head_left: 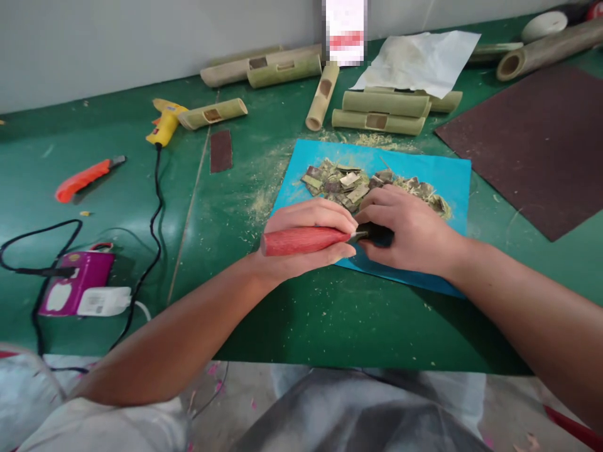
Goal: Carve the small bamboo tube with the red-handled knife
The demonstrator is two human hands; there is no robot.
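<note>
I see left hand (pixel 306 242) wrapped tight round red-handled knife (pixel 301 241), frame centre, over blue mat (pixel 452 176). Right hand (pixel 409 235) pinches small dark piece (pixel 379 234) at blade tip. Knife looks light, rigid, sharp; handle safest hold.

Mat (pixel 452 172) lying mid tabletop (pixel 306 320) w/ chip pile (pixel 351 182) sitting on it; both hands resting on its near edge. Bamboo tubes (pixel 377 113) lying behind mat. Glue gun (pixel 164 122) & cutter (pixel 87 179) lying far left; charger (pixel 87 292) sitting nearer, left.
</note>
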